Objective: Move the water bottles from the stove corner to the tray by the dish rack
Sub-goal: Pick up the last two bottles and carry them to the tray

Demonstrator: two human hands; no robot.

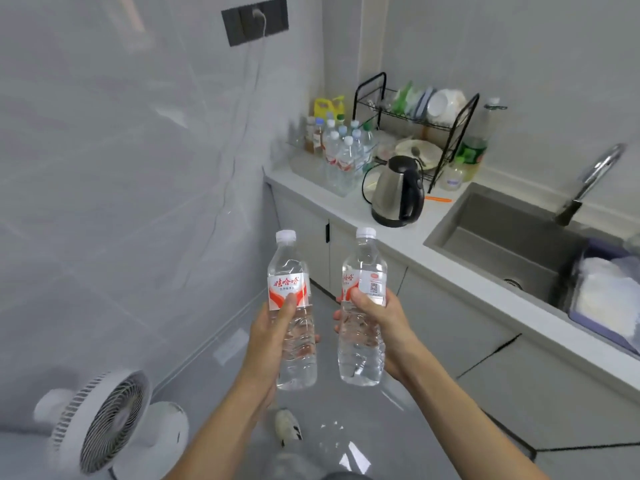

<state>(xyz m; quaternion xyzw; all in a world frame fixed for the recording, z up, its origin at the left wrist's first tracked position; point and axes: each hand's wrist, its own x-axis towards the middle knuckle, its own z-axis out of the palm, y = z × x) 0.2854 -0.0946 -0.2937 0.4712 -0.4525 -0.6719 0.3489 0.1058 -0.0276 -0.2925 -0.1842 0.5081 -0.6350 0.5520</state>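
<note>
Head view, left grip: the left hand [273, 337] is wrapped round the left water bottle [294, 313], thumb on its red-and-white label, bottle upright with white cap on
Head view, right grip: the right hand [379, 320] is curled round the right water bottle [362, 313], thumb on the label, bottle upright and capped
Bottles: side by side, apart from each other, both held in the air over the floor, in front of the tabletop [398, 237]
Tray [304, 164]: clear, well beyond both grips at the far tabletop corner, with a cluster of water bottles [343, 150] standing in it
Dish rack [415, 123]: black wire, just right of the tray
Kettle [398, 192]: steel, beyond the right grip, in front of the rack
Sink [502, 237]: to the right of the right grip
Fan [104, 420]: white, on the floor, lower left of the left grip
</note>
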